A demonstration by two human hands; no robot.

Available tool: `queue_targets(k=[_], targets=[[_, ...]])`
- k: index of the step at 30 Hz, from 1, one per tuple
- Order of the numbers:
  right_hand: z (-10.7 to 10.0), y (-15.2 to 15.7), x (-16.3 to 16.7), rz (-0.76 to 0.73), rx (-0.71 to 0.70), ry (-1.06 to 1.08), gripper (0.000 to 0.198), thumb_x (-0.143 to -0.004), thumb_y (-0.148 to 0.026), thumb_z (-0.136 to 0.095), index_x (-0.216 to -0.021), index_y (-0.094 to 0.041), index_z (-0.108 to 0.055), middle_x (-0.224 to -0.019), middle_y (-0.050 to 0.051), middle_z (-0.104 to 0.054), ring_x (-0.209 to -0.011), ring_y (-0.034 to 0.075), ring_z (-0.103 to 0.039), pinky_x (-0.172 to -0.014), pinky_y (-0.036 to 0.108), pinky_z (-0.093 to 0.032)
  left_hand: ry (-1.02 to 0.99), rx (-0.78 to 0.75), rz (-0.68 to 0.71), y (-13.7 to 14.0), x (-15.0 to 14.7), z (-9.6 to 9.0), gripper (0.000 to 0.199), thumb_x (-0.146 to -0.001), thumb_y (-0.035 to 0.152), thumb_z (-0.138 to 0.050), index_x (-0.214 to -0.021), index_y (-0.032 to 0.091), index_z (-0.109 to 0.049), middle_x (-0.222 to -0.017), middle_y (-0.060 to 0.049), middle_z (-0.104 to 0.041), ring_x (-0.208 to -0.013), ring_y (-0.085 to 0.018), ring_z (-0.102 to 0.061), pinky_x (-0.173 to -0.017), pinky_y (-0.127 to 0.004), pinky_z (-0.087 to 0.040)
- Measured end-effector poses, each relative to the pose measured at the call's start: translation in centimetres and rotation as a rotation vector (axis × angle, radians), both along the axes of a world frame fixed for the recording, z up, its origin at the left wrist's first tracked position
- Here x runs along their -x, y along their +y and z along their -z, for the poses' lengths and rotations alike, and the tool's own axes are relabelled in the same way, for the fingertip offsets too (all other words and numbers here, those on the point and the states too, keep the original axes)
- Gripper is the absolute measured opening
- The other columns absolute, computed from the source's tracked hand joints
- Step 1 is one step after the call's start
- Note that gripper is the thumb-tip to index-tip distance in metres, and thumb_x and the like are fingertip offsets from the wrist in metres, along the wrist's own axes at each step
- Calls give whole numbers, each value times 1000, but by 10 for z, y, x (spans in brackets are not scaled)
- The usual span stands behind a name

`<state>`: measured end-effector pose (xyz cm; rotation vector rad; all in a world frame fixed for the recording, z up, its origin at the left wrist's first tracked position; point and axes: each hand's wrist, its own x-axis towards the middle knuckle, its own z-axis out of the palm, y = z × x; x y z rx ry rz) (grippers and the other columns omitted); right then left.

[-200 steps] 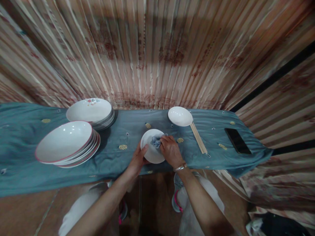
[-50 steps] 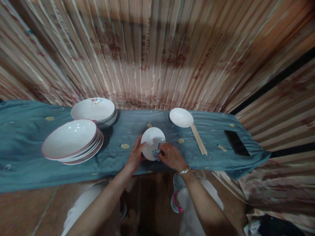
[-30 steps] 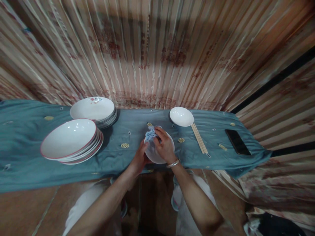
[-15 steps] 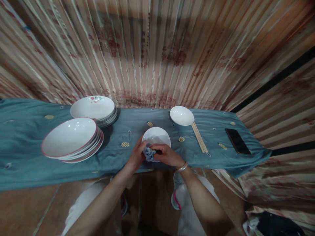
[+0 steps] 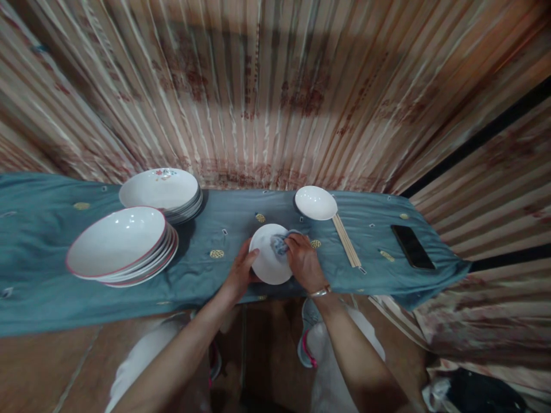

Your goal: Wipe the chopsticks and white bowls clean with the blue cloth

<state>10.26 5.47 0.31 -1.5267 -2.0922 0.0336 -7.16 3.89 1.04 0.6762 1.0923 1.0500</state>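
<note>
A small white bowl (image 5: 267, 268) is tilted toward me near the table's front edge. My left hand (image 5: 241, 269) grips its left rim, thumb on the inside and fingers behind. Bunched in my right hand (image 5: 305, 261) is a bluish-grey cloth (image 5: 279, 245), pressed against the bowl's inner surface on the upper right. The fingers of that hand are closed round the cloth, and a silver bracelet circles the wrist. Part of the bowl's right rim is hidden by the right hand.
A stack of red-rimmed bowls (image 5: 116, 244) stands at the left, with a stack of flowered plates (image 5: 159, 192) behind it. Toward the right are another white dish (image 5: 316, 202), several chopsticks (image 5: 346, 241) and a black phone (image 5: 412, 246). A teal cloth (image 5: 215, 275) covers the table; a curtain hangs behind.
My right hand has moved the cloth from the bowl's near left rim to its upper right inside. The bowl now shows more of its inner face. My left hand stays on the left rim.
</note>
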Motion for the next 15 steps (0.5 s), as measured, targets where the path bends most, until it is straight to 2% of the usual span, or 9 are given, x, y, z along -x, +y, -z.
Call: queue_targets(k=[3, 6, 10, 13, 15], targets=[[4, 6, 8, 3, -47, 210, 29, -87, -9, -41, -102, -15, -66, -108, 13, -64, -105, 23, -57, -97, 39, -45, -28, 21, 38, -1, -4, 1, 66, -72, 46, -67, -132, 26, -51, -124, -10, -61, -96, -28, -63, -55, -31, -57], [7, 8, 19, -90, 19, 428, 28, -84, -12, -46, -105, -16, -65, -115, 13, -63, -111, 22, -57, -102, 37, -43, -43, 21, 58, -1, -7, 4, 64, -73, 50, -65, -131, 27, -52, -123, -10, -61, -96, -27, -62, -54, -31, -57], [2, 6, 29, -368, 274, 586, 26, -81, -12, -50, -99, -19, -66, -112, 8, -66, -108, 19, -59, -99, 34, -44, -28, -8, 39, -1, -5, 5, 63, -74, 54, -63, -129, 25, -54, -117, -8, -63, -85, -22, -63, -51, -26, -54], [-7, 4, 28, -544, 488, 577, 23, -81, -11, -49, -94, -17, -68, -102, 5, -69, -96, 18, -63, -89, 31, -47, -21, -30, 23, -1, 0, 6, 62, -75, 54, -64, -126, 21, -57, -107, -7, -67, -74, -18, -63, -47, -23, -51], [-12, 2, 24, -592, 580, 518, 25, -79, -8, -49, -92, -16, -68, -95, 4, -70, -89, 17, -64, -83, 29, -49, -4, -31, 11, -1, 4, 5, 61, -74, 53, -65, -126, 21, -57, -103, -7, -68, -70, -17, -63, -46, -23, -50]])
